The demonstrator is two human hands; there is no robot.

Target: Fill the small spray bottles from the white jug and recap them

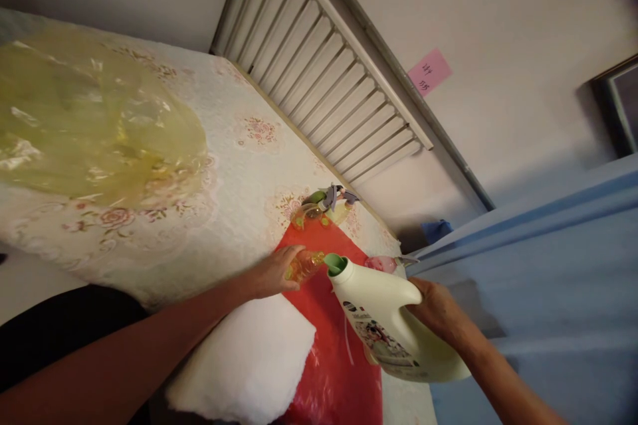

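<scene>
My right hand (437, 309) grips the handle of a large pale jug-style bottle (393, 319), with a printed label and a green pouring spout. The jug is tilted, its spout close to the mouth of a small clear bottle (305, 267). My left hand (276, 272) is closed around that small bottle, which looks orange over the red sheet (339, 345) beneath. Whether liquid is flowing between the two cannot be made out. Beyond my left hand stand spray bottle heads (333, 198) and another clear bottle (309, 216).
A white fluffy cloth (249, 358) lies by my left forearm. At the left rests a yellow plastic bag (100, 126) on the floral tablecloth (239, 172). A pinkish clear bottle (383, 264) lies behind the jug. A radiator (319, 53) and a blue curtain (563, 265) border the table.
</scene>
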